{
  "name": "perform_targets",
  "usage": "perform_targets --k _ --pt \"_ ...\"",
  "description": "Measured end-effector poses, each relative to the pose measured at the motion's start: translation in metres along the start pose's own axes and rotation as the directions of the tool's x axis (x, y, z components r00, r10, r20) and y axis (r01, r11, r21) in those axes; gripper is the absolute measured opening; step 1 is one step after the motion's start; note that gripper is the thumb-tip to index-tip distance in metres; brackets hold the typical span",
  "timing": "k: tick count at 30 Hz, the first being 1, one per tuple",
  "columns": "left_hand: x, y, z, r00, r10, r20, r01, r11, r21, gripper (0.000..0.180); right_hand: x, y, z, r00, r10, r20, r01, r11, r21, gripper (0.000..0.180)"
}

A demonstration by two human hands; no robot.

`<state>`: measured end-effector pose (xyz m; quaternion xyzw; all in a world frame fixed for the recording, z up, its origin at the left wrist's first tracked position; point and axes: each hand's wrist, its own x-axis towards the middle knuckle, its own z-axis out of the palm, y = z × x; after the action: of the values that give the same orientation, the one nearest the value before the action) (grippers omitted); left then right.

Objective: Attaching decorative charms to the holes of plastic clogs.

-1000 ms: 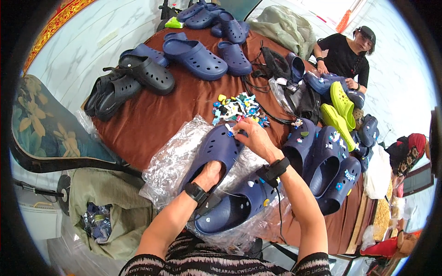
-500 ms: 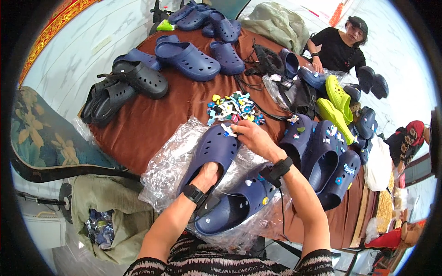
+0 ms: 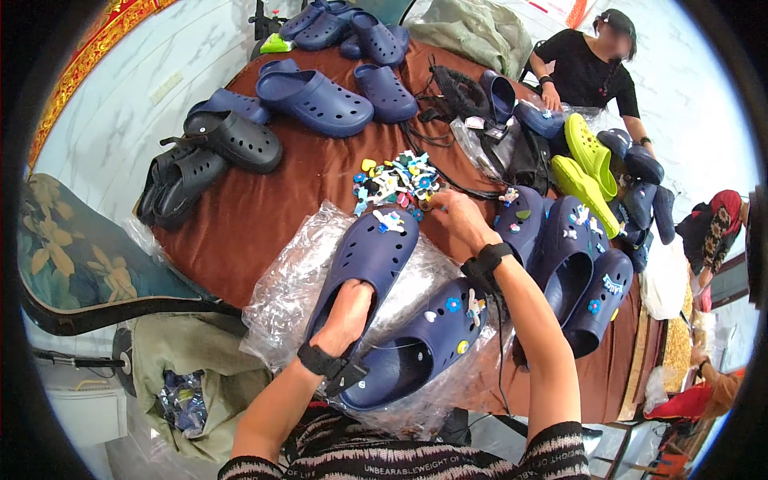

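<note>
A navy foam clog [image 3: 370,250] is held up by my left hand [image 3: 349,314], which reaches into its heel opening; the fingertips are hidden inside. A white and blue shoe charm [image 3: 390,222] is fixed near the clog's toe. My right hand [image 3: 464,220] is at the near right edge of a loose pile of colourful charms [image 3: 398,181]. Its fingers are bent and close together, and whatever may be between them is hidden. Another navy clog [image 3: 424,340] lies by my left wrist, decorated with flower, heart and yellow round charms.
Clear plastic bags [image 3: 284,288] lie beneath the clogs. Decorated navy clogs [image 3: 560,272] stand at right, lime clogs [image 3: 588,172] beyond. Black clogs [image 3: 232,140] and plain navy clogs [image 3: 316,104] line the far left. A co-worker [image 3: 588,76] handles clogs at the far right.
My right hand has left the charm at the clog's toe and moved right to the charm pile. My left hand stays inside the clog. The co-worker has shifted a pair of dark clogs.
</note>
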<state>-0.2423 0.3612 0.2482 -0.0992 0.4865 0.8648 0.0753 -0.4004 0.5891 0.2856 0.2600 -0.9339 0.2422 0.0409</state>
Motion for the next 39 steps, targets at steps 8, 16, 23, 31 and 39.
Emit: perform_targets --k 8,16,23,31,39 --pt "-0.023 0.012 0.002 0.996 -0.074 -0.051 0.077 0.995 0.064 0.023 0.01 -0.016 0.018 0.984 -0.032 0.173 0.064 0.981 -0.186 0.029" --pt "-0.014 -0.003 -0.003 0.999 -0.032 -0.044 0.034 0.998 0.051 0.027 0.008 -0.01 0.02 0.996 -0.002 0.09 0.015 0.989 -0.148 0.019" --pt "-0.019 0.009 0.014 1.0 0.011 0.009 -0.01 0.988 -0.152 0.034 -0.009 -0.018 -0.017 0.991 -0.053 0.125 0.069 0.99 -0.121 0.012" --pt "-0.02 0.009 0.012 0.999 0.038 0.005 -0.038 0.996 -0.084 0.034 -0.041 -0.074 -0.009 0.904 0.127 0.409 -0.383 0.668 0.638 0.019" --pt "-0.014 0.0 0.004 0.999 -0.047 0.012 0.047 0.998 -0.048 0.036 -0.04 -0.079 0.0 0.943 0.171 0.284 -0.319 0.7 0.639 0.015"
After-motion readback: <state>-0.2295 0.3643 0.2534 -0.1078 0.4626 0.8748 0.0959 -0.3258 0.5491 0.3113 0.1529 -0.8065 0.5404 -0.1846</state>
